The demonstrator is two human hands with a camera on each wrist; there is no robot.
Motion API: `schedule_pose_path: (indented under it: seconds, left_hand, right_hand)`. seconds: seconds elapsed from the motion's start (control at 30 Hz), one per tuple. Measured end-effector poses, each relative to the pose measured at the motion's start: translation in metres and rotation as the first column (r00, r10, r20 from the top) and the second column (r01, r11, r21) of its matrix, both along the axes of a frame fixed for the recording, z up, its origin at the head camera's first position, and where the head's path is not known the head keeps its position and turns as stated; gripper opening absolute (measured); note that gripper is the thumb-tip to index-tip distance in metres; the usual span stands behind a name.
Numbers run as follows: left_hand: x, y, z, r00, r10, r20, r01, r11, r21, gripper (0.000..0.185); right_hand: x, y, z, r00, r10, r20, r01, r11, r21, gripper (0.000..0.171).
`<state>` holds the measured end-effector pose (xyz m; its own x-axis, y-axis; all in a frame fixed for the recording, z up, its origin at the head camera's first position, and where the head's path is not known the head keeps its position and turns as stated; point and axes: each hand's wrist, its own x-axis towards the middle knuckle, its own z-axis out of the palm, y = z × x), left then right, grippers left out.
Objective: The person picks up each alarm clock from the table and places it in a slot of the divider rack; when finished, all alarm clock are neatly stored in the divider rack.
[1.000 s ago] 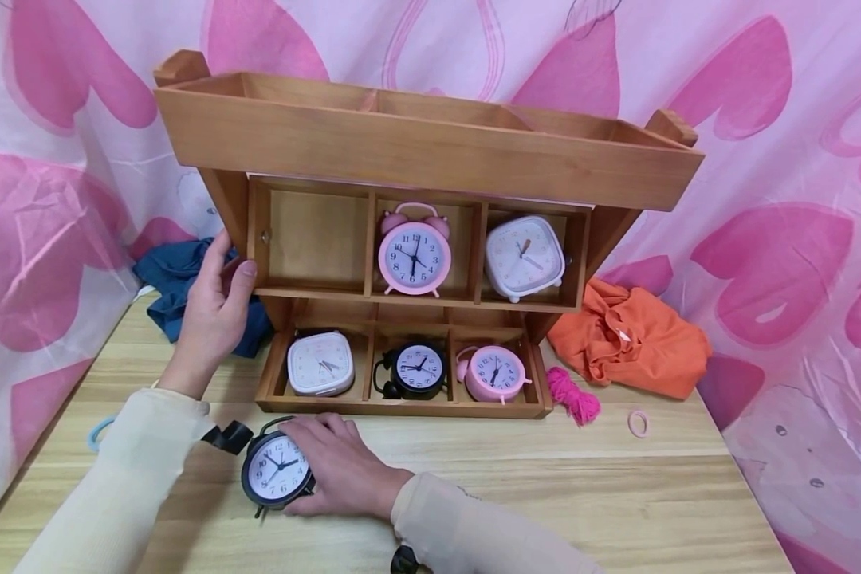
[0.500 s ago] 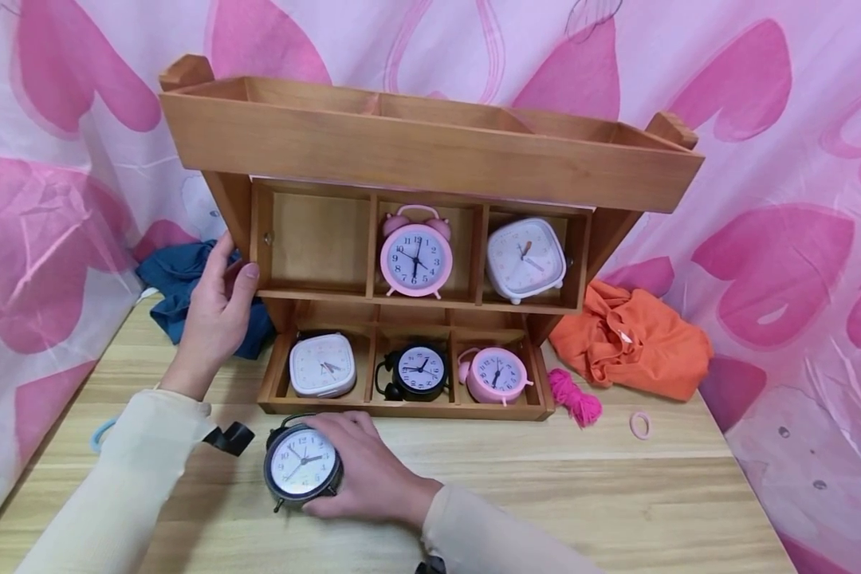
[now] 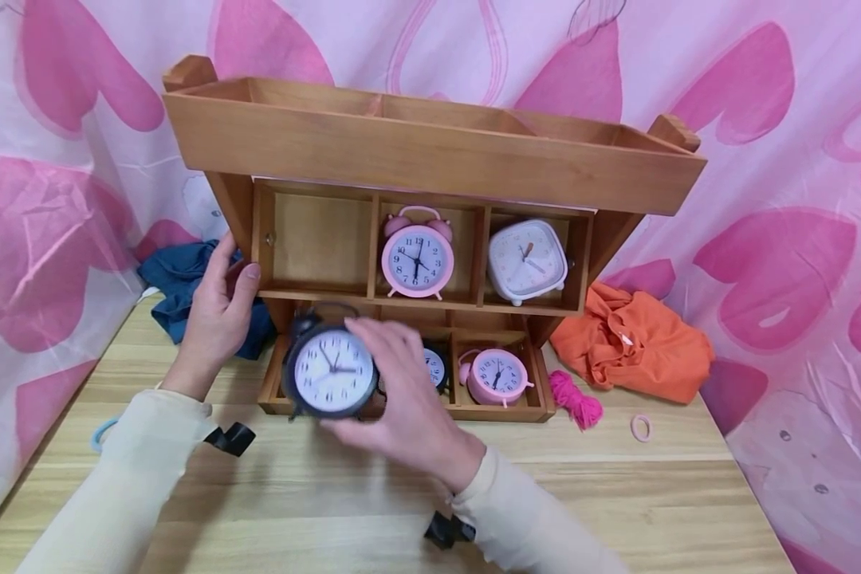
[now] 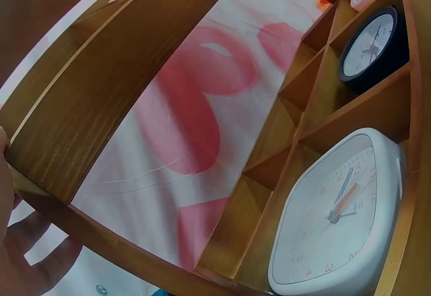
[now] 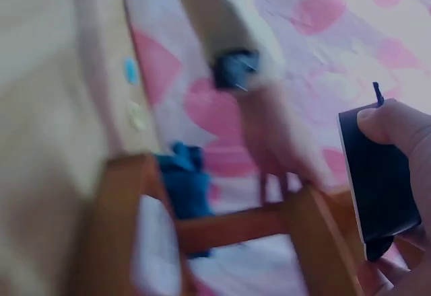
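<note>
My right hand (image 3: 409, 399) holds a black twin-bell alarm clock (image 3: 333, 371) by its side, dial toward the head camera, in front of the lower tier of a wooden shelf (image 3: 430, 151). My left hand (image 3: 218, 319) grips the shelf's left side panel, thumb at the front. On the middle tier, a pink alarm clock (image 3: 418, 261) stands in the centre compartment and a white square clock (image 3: 527, 259) leans in the right one; the left compartment is bare. Below sit another white clock (image 4: 330, 218), a black clock (image 3: 434, 367) partly behind my right hand, and a pink clock (image 3: 498, 376) lying tilted.
A blue cloth (image 3: 172, 287) lies behind my left hand, and an orange cloth (image 3: 631, 339) to the shelf's right. Pink yarn (image 3: 576, 400) and a pink ring (image 3: 641, 429) are on the table nearby. A heart-patterned curtain (image 3: 775, 263) hangs behind.
My right hand has lifted the black alarm clock off the table, up and slightly right, toward the shelf. It now covers the lower white clock in the head view. The left hand stays put.
</note>
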<state>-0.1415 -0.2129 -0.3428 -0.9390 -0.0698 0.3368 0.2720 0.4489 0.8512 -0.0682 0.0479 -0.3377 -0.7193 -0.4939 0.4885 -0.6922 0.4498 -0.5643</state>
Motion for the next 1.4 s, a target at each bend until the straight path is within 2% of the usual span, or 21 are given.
schedule_pose_path:
  seconds: [0.1,0.23,0.3,0.4,0.53,0.67,0.8,0.87,0.97,1.07,1.27,1.4]
  left_hand:
    - [0.000,0.001,0.000,1.000,-0.001,-0.009,0.001,1.000,0.000,0.056]
    - [0.000,0.001,-0.002,1.000,0.006,-0.016,-0.006,1.000,-0.016,0.056]
    - [0.000,0.001,-0.002,1.000,0.009,-0.018,-0.010,1.000,-0.024,0.056]
    - [0.000,0.001,-0.002,1.000,0.000,-0.026,-0.001,1.000,-0.019,0.056]
    - [0.000,0.000,-0.002,1.000,0.000,-0.024,0.000,1.000,-0.016,0.056]
    - [-0.001,-0.001,-0.002,1.000,0.011,-0.011,-0.011,1.000,-0.023,0.056]
    - [-0.001,-0.001,-0.004,1.000,0.013,-0.007,-0.014,1.000,-0.024,0.057]
    - [-0.001,-0.002,-0.004,1.000,0.015,-0.005,-0.015,1.000,-0.024,0.057]
    - [-0.002,-0.002,-0.005,1.000,0.018,-0.002,-0.018,1.000,-0.024,0.057]
    - [-0.003,-0.002,-0.006,1.000,0.023,0.001,-0.023,0.999,-0.026,0.058]
    - [-0.003,-0.001,-0.006,1.000,0.022,-0.003,-0.022,0.999,-0.027,0.057]
    - [0.001,0.000,-0.004,0.999,0.032,-0.020,-0.033,0.998,-0.048,0.057]
  right_hand:
    - [-0.022,-0.004,0.020,0.990,-0.025,-0.137,0.026,1.000,0.006,0.104]
    - [-0.053,-0.014,0.039,0.957,-0.067,-0.281,0.089,0.994,0.067,0.100]
    - [-0.065,-0.021,0.046,0.942,-0.095,-0.323,0.137,0.985,0.109,0.097]
    - [-0.079,-0.030,0.051,0.929,-0.143,-0.340,0.208,0.964,0.164,0.094]
    - [-0.091,-0.041,0.051,0.923,-0.230,-0.307,0.304,0.926,0.222,0.097]
    - [-0.095,-0.048,0.043,0.903,-0.278,-0.327,0.372,0.887,0.273,0.097]
    - [-0.095,-0.049,0.036,0.877,-0.276,-0.394,0.410,0.857,0.311,0.083]
    - [-0.094,-0.047,0.034,0.875,-0.268,-0.404,0.412,0.851,0.327,0.075]
    - [-0.090,-0.042,0.034,0.888,-0.242,-0.392,0.385,0.856,0.344,0.063]
    - [-0.085,-0.033,0.035,0.910,-0.210,-0.357,0.334,0.883,0.330,0.057]
    - [-0.063,0.003,0.037,0.950,-0.150,-0.274,0.197,0.969,0.150,0.057]
    - [-0.043,0.032,0.035,0.969,-0.142,-0.203,0.156,0.987,0.051,0.060]
